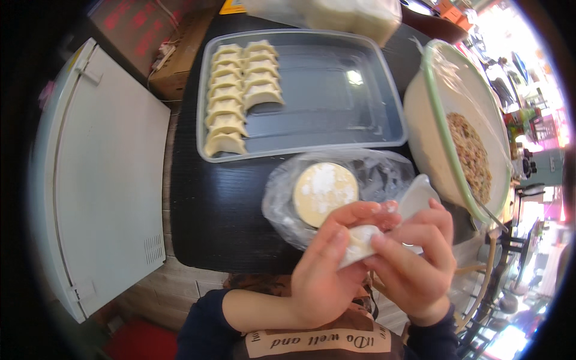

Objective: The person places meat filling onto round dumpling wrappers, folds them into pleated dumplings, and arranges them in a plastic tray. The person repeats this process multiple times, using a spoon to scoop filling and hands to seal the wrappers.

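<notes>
Between my two hands is a folded dumpling, pale and partly hidden by fingers. My left hand cups it from the left, with flour on its fingertips. The thumb and fingers of my right hand pinch its right end. Just beyond lies a stack of round, floured dumpling wrappers on a clear plastic bag. Farther off, a clear plastic tray holds two columns of folded dumplings along its left side.
At the right stands a green-rimmed bowl of minced filling, partly draped with plastic film. A white dish sits behind my right hand. A bagged bundle is at the table's far edge. A white appliance flanks the black table.
</notes>
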Motion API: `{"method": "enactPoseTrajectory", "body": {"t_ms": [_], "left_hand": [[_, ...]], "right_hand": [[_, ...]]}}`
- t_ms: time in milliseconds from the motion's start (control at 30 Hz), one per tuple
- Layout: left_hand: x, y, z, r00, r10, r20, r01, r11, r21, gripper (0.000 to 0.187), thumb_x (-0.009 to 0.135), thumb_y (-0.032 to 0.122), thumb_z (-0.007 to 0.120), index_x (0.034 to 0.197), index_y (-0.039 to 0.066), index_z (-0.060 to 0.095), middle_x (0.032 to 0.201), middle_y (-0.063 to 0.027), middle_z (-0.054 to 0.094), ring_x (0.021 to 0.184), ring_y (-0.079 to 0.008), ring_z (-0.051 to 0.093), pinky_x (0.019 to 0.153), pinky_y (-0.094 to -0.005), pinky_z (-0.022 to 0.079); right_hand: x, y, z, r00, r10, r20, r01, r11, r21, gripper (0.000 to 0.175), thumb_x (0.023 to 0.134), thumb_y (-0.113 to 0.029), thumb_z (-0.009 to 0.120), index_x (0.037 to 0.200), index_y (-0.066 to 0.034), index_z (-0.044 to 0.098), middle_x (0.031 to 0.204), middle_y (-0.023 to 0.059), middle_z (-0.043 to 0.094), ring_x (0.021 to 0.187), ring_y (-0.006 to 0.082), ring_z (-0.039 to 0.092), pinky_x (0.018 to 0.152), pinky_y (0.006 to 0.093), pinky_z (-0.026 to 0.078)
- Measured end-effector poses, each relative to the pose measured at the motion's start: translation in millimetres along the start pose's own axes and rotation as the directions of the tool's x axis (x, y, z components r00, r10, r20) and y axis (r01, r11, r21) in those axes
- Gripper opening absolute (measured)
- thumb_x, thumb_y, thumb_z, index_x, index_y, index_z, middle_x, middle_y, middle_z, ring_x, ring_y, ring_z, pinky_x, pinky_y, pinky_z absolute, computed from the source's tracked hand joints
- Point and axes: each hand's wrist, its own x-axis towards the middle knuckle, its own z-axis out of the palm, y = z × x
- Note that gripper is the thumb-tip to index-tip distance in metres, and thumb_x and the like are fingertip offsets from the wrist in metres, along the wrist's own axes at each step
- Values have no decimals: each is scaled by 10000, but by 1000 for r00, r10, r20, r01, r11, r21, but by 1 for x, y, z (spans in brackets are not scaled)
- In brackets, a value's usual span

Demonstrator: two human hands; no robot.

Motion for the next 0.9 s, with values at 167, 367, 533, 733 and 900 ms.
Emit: {"method": "enactPoseTrajectory", "body": {"t_ms": [167, 367, 533, 733, 900], "left_hand": [[-2, 41, -5, 938, 346, -12, -319, 876, 362, 583, 962, 337, 428, 1437, 54, 242, 1490, -188, 314, 1397, -310, 272, 1132, -449, 223], [-14, 102, -33, 761, 644, 73, -599, 656, 458, 513, 990, 383, 354, 1437, 137, 300, 1466, -147, 358, 1378, -301, 296, 1131, -495, 220], [-17, 119, -42, 748, 657, 93, -615, 634, 468, 473, 1003, 391, 323, 1415, 160, 354, 1426, -113, 411, 1349, -297, 336, 1124, -503, 236], [-14, 122, -43, 761, 638, 118, -615, 651, 445, 453, 1007, 396, 317, 1389, 167, 396, 1401, -100, 446, 1337, -302, 359, 1120, -507, 247], [-15, 120, -42, 797, 598, 88, -570, 696, 437, 430, 1011, 395, 310, 1351, 167, 439, 1376, -75, 478, 1316, -285, 398, 1115, -498, 263]], "right_hand": [[63, -18, 11, 992, -107, 62, 111, 992, -52, 325, 519, -60, 708, 844, -62, 706, 753, 8, 565, 656, 180, 531, 653, 347, 452], [149, 14, 90, 985, -108, 136, 120, 989, -85, 106, 747, -23, 711, 831, -40, 649, 778, 87, 594, 673, 275, 611, 591, 338, 491], [159, 32, 122, 975, -109, 193, 124, 990, -68, 70, 725, -1, 607, 779, -31, 575, 767, 113, 548, 723, 321, 605, 617, 384, 503], [165, 27, 120, 977, -69, 203, 76, 997, -28, 108, 773, -47, 702, 853, -35, 631, 794, 89, 587, 703, 299, 595, 603, 352, 482], [118, 15, 49, 952, -65, 298, 103, 988, -114, 163, 710, -82, 698, 825, -54, 586, 753, 72, 519, 693, 258, 568, 596, 362, 482]]}}
